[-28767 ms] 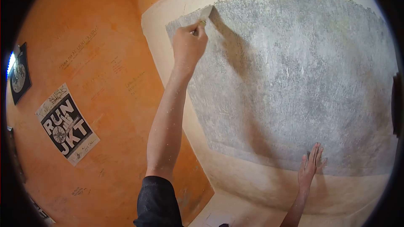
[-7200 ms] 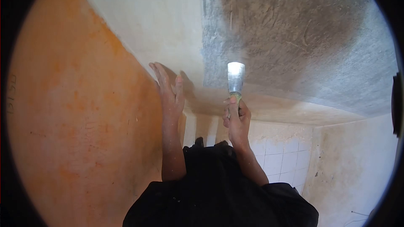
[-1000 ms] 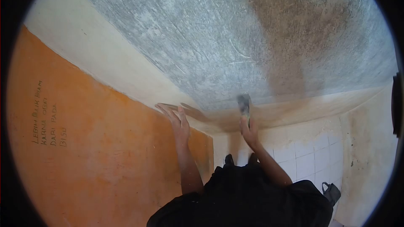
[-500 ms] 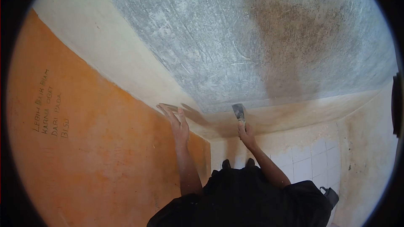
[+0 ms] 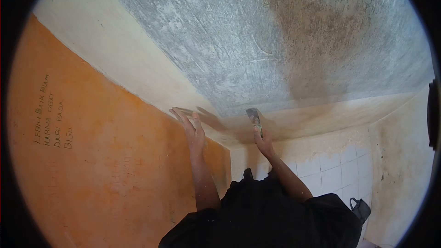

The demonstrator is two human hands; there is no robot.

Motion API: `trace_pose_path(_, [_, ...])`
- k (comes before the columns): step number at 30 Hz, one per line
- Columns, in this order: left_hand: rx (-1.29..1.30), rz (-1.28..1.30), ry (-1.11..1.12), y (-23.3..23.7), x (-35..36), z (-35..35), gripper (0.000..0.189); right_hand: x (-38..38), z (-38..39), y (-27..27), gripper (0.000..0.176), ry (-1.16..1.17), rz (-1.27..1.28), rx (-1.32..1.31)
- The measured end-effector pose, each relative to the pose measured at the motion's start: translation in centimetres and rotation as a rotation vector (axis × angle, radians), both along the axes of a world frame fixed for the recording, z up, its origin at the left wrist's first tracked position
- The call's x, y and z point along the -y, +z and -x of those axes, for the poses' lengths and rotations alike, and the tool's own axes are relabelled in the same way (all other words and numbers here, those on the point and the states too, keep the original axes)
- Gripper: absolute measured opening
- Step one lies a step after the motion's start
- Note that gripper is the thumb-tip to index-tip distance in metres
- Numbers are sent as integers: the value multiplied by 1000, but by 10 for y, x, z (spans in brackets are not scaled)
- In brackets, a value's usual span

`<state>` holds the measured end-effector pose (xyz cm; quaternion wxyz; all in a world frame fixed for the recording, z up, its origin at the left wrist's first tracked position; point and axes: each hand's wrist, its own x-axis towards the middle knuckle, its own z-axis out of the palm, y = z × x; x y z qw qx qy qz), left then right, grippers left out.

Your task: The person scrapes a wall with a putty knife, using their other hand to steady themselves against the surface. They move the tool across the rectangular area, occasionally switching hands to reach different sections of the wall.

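My right hand (image 5: 263, 141) is wrapped round the handle of a putty knife (image 5: 253, 115), its flat grey blade pointing up at the lower edge of the rough grey wall patch (image 5: 220, 55). To the left, my left hand (image 5: 195, 133) is raised with fingers stretched out and nothing in it. Its fingertips overlap the pale strip (image 5: 151, 82) beside the orange wall (image 5: 105, 165), close to the corner. Shadows of the hand and the knife fall on the pale wall behind them.
A brown stain (image 5: 317, 32) spreads over the grey patch. White floor tiles (image 5: 330, 174) lie below, with a dark container with a handle (image 5: 361, 210) at the right. Handwritten lettering (image 5: 53, 115) marks the orange wall. A stained pale wall (image 5: 395, 156) stands at the right.
The putty knife and my right hand have shifted slightly left and up, and the blade has tilted. My left hand stays outstretched, a little further left and higher.
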<state>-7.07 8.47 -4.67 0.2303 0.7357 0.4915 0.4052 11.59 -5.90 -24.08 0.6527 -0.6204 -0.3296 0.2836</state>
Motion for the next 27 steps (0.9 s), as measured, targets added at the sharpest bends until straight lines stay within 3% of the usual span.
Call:
trace_pose_path(3, [-10, 1, 4, -3, -2, 1, 79, 4, 5, -7, 41, -40, 15, 108])
trace_pose_path(5, [24, 15, -5, -1, -4, -1, 79, 0, 7, 17, 41, -75, 38, 166])
trace_pose_path(7, [-84, 17, 26, 1, 1, 1, 78, -1, 8, 50, 38, -44, 94, 57])
trace_pose_path(10, [-39, -46, 26, 0, 2, -3, 79, 16, 6, -27, 40, -78, 122, 72])
trace_pose_path(14, [-64, -178, 133, 26, 4, -18, 79, 21, 20, -3, 42, -98, 142, -174])
trace_pose_path(16, [17, -563, 107, 42, -12, -26, 77, 15, 9, 6, 42, -94, 107, -35])
trace_pose_path(19, [122, -850, 53, 97, -24, -51, 68, 9, 11, 37, 42, -126, 15, -73])
trace_pose_path(24, [229, -1247, -186, 157, -61, -97, 59, 16, 6, -20, 39, -38, 107, -147])
trace_pose_path(25, [214, -1228, -171, 156, -60, -97, 59, 18, 4, -15, 38, -25, 113, -107])
trace_pose_path(27, [13, -1266, 68, 152, -57, -99, 57, 17, 0, 17, 38, -1, 73, -126])
